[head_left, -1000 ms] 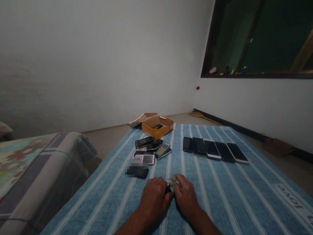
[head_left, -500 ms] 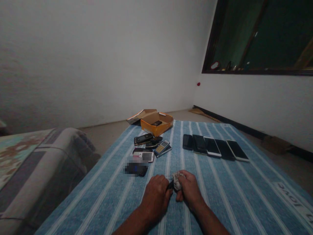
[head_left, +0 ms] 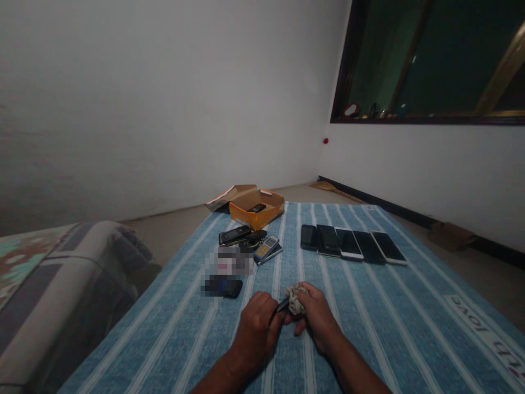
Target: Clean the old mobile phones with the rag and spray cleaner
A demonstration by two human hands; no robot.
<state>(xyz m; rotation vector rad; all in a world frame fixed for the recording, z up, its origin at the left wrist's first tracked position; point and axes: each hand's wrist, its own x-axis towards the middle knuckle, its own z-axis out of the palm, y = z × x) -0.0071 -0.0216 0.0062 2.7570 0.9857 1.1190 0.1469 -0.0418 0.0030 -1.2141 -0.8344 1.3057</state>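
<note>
My left hand is closed around what looks like a dark mobile phone, mostly hidden by the fingers. A crumpled greyish-white cloth is bunched in my right hand and touches the phone's right end. Both hands are close together above the blue striped cloth cover. Beyond my left hand lie a black phone, partly blurred out, and a silver keypad phone resting on another phone. More dark phones are grouped behind them.
Several smartphones lie in a row at the right. An open orange box with a phone inside stands at the far end. A draped grey blanket is at left, and a window at upper right.
My right hand with the cloth has drawn slightly away from my left, so more of the dark phone shows. The view has shifted a little; the other phones stay in place.
</note>
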